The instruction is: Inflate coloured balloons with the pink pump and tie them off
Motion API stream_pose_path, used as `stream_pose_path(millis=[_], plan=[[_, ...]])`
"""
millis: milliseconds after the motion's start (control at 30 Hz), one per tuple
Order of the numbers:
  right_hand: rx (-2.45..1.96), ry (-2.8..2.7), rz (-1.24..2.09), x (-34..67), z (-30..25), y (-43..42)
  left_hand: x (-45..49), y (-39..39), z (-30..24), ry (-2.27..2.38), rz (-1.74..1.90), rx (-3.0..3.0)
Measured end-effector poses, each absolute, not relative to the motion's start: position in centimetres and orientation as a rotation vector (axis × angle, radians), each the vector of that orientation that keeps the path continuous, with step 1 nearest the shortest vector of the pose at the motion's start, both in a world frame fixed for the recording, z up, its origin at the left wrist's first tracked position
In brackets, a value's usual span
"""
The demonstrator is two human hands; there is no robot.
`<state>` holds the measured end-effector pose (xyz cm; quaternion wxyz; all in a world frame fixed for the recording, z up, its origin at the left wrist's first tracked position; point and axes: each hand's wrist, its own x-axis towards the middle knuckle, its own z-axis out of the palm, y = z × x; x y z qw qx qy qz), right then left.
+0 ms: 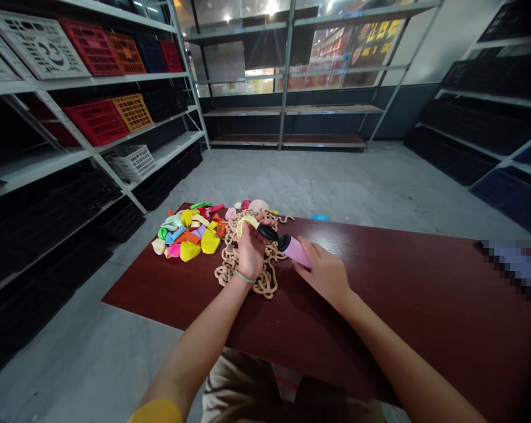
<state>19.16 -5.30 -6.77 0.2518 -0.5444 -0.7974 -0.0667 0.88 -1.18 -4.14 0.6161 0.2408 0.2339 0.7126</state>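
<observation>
Left hand (pixel 251 249): pinches yellow balloon (pixel 246 222) at its neck, against black nozzle (pixel 268 232) of pink hand pump (pixel 297 249). Right hand (pixel 323 273): closed round pump barrel. Tangle of long tan balloons (pixel 246 264) beneath left hand. Heap of colored balloons (pixel 188 235) at its 10 o'clock, on dark red table (pixel 380 305).

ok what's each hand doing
left hand: closed, holding a yellow balloon on the pump's black nozzle
right hand: closed, holding the pink balloon pump

Loose balloons (pixel 186 235) left of tangled long balloons (pixel 232 264), both on table (pixel 380 294).
</observation>
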Motion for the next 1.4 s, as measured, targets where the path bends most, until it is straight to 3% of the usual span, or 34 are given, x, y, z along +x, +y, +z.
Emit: stream_pose_path(millis=[433, 867, 1200, 1400], plan=[[-1.406, -2.242, -0.213, 18.4, -7.5, -4.9, 2.7, -1.3, -4.2, 0.768, 1.946, 0.488], [-1.492, -2.098, -0.239, 19.5, -8.7, -3.7, -6.9, 3.3, 5.3, 0.824, 2.001, 0.517], [-1.555, -1.840, -0.172, 20.6, -9.0, -4.1, 7.8, 0.4, 0.7, 0.658, 1.838, 0.691], [-1.482, -1.983, -0.101, 19.2, -8.8, -4.3, 2.2, 1.7, 2.2, 0.821, 1.791, 0.673]])
